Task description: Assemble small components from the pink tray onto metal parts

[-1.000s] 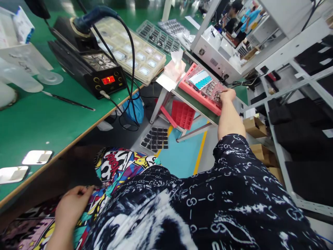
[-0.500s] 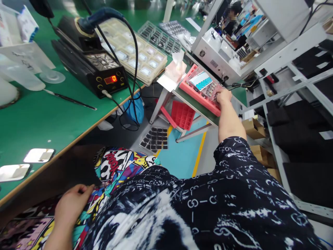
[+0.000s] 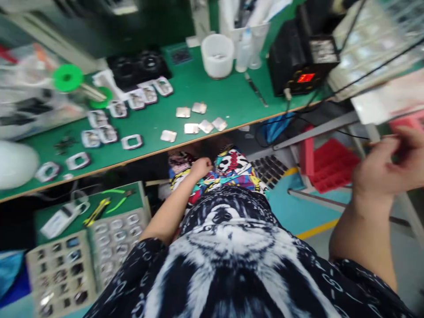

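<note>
Here the right hand is raised at the right edge of the view, in open air in front of the red bin and the grey frame leg beside it. Its grip is pinched: thumb and fingers are drawn together, and a thin, blurred sliver shows between the fingertips, though what it is cannot be told. The hand is well clear of the tabletop, whose wooden front edge runs from lower left up towards the right.

The left hand lies just under that front edge, curled loosely on the brightly printed cloth over the lap; whether it grasps the cloth or only rests on it cannot be told.

Near the edge of the tabletop lie several small shiny metal plates, spaced apart, with a row of small framed parts to their left. Further back stand a white cup and a black soldering station with a red display. Low at left, a tray of small parts sits on a lower shelf.
</note>
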Motion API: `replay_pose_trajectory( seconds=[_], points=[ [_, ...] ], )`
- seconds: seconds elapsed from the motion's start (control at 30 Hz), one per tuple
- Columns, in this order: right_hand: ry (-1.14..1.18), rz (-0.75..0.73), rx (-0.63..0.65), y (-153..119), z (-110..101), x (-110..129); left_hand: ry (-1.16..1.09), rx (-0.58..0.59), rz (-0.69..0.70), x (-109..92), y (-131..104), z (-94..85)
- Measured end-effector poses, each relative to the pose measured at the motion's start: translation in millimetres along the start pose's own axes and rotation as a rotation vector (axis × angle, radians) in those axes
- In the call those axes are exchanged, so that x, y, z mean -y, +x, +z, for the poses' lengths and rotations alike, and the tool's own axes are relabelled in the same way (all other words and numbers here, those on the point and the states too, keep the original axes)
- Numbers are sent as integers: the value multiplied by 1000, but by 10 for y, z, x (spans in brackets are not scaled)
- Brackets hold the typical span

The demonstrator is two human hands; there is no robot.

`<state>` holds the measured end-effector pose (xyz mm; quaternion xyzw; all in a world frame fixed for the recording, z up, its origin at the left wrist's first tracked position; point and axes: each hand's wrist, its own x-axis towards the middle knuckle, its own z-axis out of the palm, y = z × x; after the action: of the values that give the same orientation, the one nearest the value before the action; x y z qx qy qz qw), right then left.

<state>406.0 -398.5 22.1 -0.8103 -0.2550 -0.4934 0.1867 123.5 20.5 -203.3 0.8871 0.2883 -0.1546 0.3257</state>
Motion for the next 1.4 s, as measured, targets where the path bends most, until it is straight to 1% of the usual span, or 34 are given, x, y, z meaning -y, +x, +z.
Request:
replay_pose_trajectory(
  seconds=[0.03, 0.07, 0.1, 0.13, 0.17, 0.2, 0.23, 0.27, 0.3, 0.37, 0.47, 0.57, 0.63, 0.67, 0.73, 0.8, 0.87, 0.93, 1.0, 1.03, 1.1, 1.17, 1.23, 1.27, 1.3, 1.33, 1.37, 1.4],
  points=[
    [169, -68, 85, -77, 85, 505, -6, -6, 9, 61, 29, 23],
    [329, -100, 217, -129, 164, 991, -8, -14, 20, 113, 43, 41],
    [465, -132, 281, -155, 248, 1432, -8, -23, 32, 155, 42, 54],
    [575, -190, 370, -159, 343, 1808, -8, -35, 44, 187, 32, 62],
    [640, -232, 434, -147, 449, 2111, -9, -50, 57, 212, 16, 66],
    [675, -267, 492, -124, 560, 2338, -13, -66, 70, 231, -2, 66],
    [688, -294, 544, -98, 668, 2497, -21, -81, 84, 246, -18, 65],
    [685, -315, 584, -73, 767, 2598, -34, -95, 100, 257, -32, 66],
    [674, -334, 620, -54, 852, 2656, -50, -106, 118, 265, -43, 70],
    [649, -371, 666, -42, 977, 2693, -88, -116, 150, 271, -60, 87],
    [639, -376, 679, -88, 1083, 2671, -139, -114, 173, 276, -69, 110],
    [644, -297, 631, -157, 1081, 2636, -191, -121, 156, 295, -50, 94],
    [678, -212, 576, -192, 991, 2618, -244, -138, 137, 291, -37, 64],
    [709, -148, 548, -208, 921, 2614, -277, -149, 131, 273, -41, 45],
    [806, 34, 510, -252, 761, 2619, -354, -179, 129, 189, -97, -5],
    [945, 262, 529, -325, 620, 2647, -440, -209, 139, 34, -245, -89],
    [1114, 486, 626, -430, 536, 2698, -624, -230, 162, -175, -490, -227],
    [1249, 672, 765, -552, 505, 2770, -911, -238, 205, -397, -783, -410],
    [1308, 792, 905, -666, 495, 2857, -1118, -239, 254, -586, -1050, -596],
    [1320, 823, 963, -712, 488, 2902, -1168, -245, 270, -653, -1151, -674],
    [1346, 841, 1059, -777, 472, 2986, -1218, -274, 276, -717, -1269, -779],
    [1388, 829, 1132, -811, 467, 3044, -1225, -323, 258, -689, -1283, -820],
    [1427, 805, 1182, -823, 477, 3061, -1163, -369, 250, -615, -1248, -825],
    [1425, 778, 1183, -822, 478, 3051, -1091, -383, 263, -585, -1235, -824],
    [1407, 721, 1165, -816, 470, 3028, -995, -387, 290, -572, -1236, -822],
    [1378, 625, 1132, -805, 448, 2994, -882, -381, 328, -578, -1253, -821],
    [1345, 491, 1091, -789, 413, 2953, -760, -371, 375, -599, -1286, -821],
    [1304, 328, 1054, -770, 372, 2907, -641, -352, 420, -626, -1327, -821]
  ],
)
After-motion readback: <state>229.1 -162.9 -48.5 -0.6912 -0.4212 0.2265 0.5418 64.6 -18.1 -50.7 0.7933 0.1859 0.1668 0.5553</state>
